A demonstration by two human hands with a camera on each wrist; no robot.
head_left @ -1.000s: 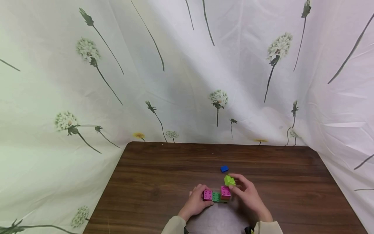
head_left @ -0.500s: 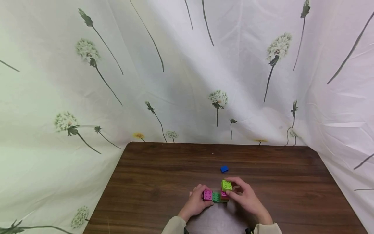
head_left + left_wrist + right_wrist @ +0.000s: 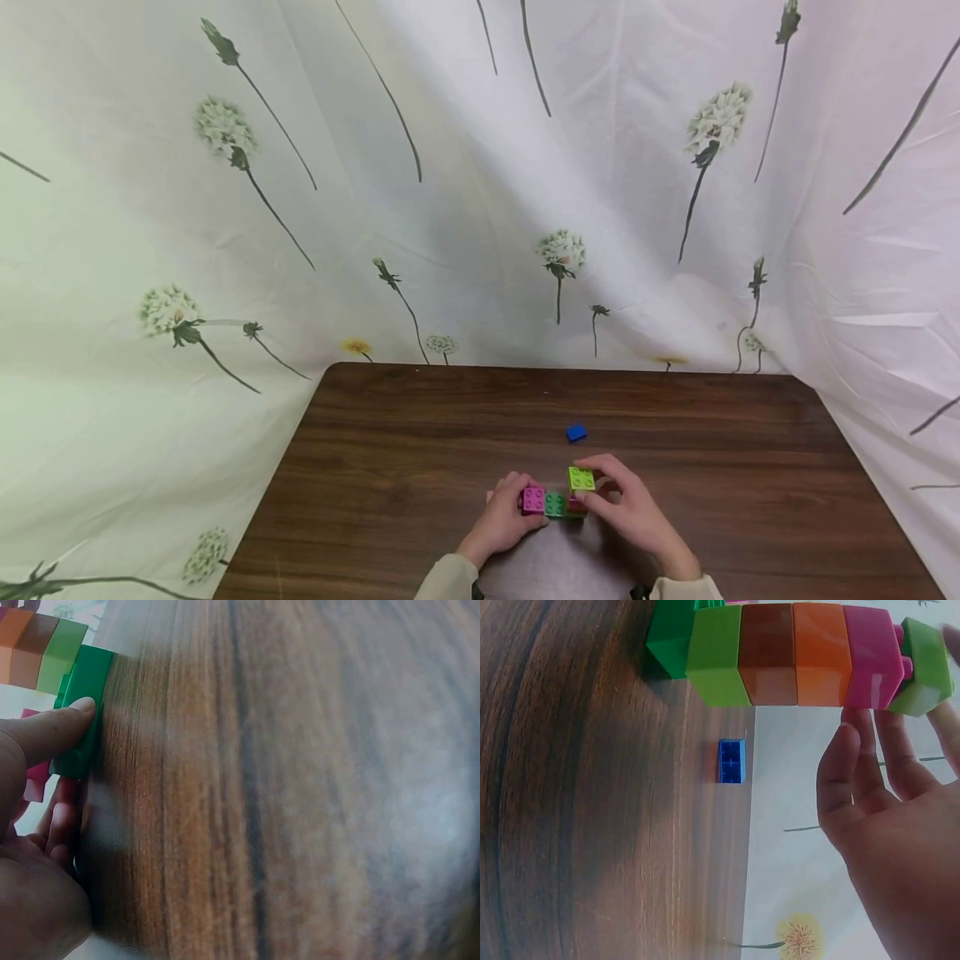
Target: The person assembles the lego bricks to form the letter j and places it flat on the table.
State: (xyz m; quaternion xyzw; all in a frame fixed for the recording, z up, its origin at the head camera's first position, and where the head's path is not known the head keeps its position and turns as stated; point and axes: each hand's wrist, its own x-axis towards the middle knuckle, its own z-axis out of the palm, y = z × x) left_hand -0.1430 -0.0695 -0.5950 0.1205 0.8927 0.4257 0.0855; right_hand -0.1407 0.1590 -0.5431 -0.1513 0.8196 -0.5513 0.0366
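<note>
My right hand (image 3: 636, 510) pinches a lime green toy brick (image 3: 581, 478) over a tall stack. In the right wrist view that brick is slightly tilted, and some studs of the magenta brick (image 3: 870, 656) below still show in the gap. Under the magenta one come an orange brick (image 3: 821, 654), a brown brick (image 3: 767, 654) and another lime brick (image 3: 718, 656), on one end of a long green brick (image 3: 555, 505). My left hand (image 3: 501, 523) grips the green brick's other end, its thumb along the side. A pink brick (image 3: 534, 500) sits on that end.
A small blue brick (image 3: 576, 433) lies on the dark wooden table (image 3: 405, 442) beyond the stack. Behind the table's far edge hangs a white curtain (image 3: 465, 208) with a dandelion print.
My right hand has brought the lime brick slightly left and down, from above and behind the stack to right over the magenta brick. The left hand has stayed in place.
</note>
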